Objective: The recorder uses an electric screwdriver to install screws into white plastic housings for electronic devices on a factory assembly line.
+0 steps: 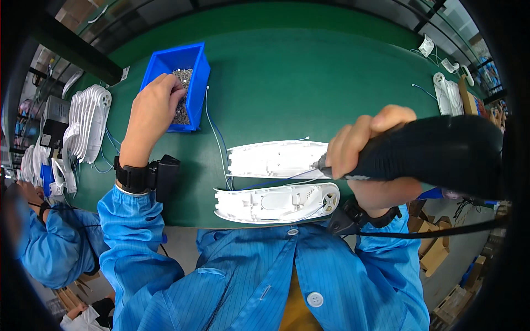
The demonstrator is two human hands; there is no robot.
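My left hand reaches into a blue bin of small metal screws, its fingers pinched together over them. Whether a screw sits between the fingertips is hidden. My right hand is wrapped round a black electric screwdriver, held nearly level with its tip pointing left. That tip is at the right end of a long white plastic housing lying on the table. Closer to me lies a second white housing half, with a round speaker-like end. Blue and white wires run from the housings.
Stacked white housings with wires stand at the left of the green table. More white parts lie at the far right. Another person's blue sleeve shows at left. A black cable crosses at lower right.
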